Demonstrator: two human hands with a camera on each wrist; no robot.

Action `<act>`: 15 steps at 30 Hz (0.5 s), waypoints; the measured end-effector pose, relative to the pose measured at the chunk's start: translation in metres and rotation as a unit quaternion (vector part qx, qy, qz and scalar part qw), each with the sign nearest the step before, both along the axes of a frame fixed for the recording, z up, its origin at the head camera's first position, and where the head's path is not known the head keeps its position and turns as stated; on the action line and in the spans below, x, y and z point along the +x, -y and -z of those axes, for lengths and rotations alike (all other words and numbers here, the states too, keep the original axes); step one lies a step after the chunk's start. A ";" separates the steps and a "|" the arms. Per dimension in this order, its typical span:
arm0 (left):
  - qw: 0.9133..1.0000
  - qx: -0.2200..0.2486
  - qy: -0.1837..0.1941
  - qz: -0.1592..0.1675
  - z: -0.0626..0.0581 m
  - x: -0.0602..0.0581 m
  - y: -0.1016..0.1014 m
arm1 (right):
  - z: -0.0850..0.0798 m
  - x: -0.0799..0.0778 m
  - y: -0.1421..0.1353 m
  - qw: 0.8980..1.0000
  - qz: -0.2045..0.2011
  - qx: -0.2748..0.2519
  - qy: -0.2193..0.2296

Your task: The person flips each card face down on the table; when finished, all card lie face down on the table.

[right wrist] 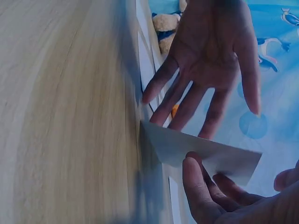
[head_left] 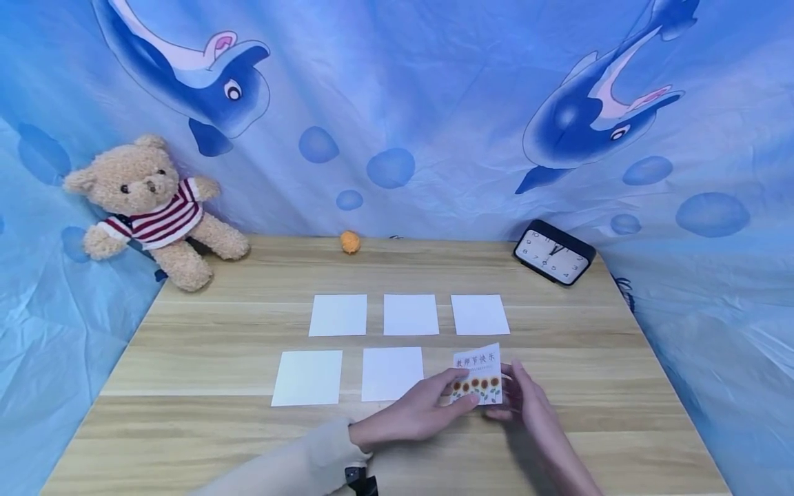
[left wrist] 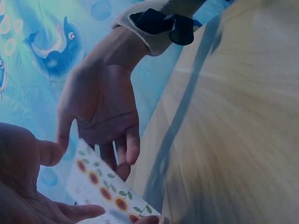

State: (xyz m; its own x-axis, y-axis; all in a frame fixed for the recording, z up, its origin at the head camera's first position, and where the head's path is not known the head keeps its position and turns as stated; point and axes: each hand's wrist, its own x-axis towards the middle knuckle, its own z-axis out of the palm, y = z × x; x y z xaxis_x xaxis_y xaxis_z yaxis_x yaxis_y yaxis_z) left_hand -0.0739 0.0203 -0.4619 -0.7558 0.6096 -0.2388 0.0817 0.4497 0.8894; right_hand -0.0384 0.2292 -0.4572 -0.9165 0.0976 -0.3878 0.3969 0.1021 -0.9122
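Observation:
A small square card (head_left: 476, 384) with sunflowers and printed characters on its face stands raised over the front right of the table, between both hands. My left hand (head_left: 428, 408) reaches in from the left, its extended fingers and thumb against the printed face. On the other side is my right hand (head_left: 526, 394), with relaxed fingers (right wrist: 195, 179) at the card's plain back (right wrist: 208, 151). Sunflowers on the card (left wrist: 106, 192) show in the left wrist view, where the right palm faces the camera. Neither hand visibly curls round the card.
Several white square cards (head_left: 340, 315) lie in two rows on the wooden table (head_left: 217, 331). Toward the back stand a teddy bear (head_left: 164, 220) at left, a small orange ball (head_left: 350, 242) and a clock (head_left: 552, 253) at right. A blue dolphin-print curtain (head_left: 446, 83) hangs behind.

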 end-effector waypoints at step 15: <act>0.989 0.135 0.047 -0.045 0.003 -0.001 -0.012 | 0.019 0.001 0.010 0.991 -0.023 0.093 -0.090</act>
State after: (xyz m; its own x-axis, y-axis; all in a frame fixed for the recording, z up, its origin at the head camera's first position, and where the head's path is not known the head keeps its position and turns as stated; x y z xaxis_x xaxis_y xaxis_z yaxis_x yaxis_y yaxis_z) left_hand -0.0749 0.0320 -0.4654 -0.7926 0.5915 -0.1483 -0.0370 0.1962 0.9799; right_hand -0.0379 0.2193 -0.4758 -0.9745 0.1093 -0.1959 0.2197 0.2890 -0.9318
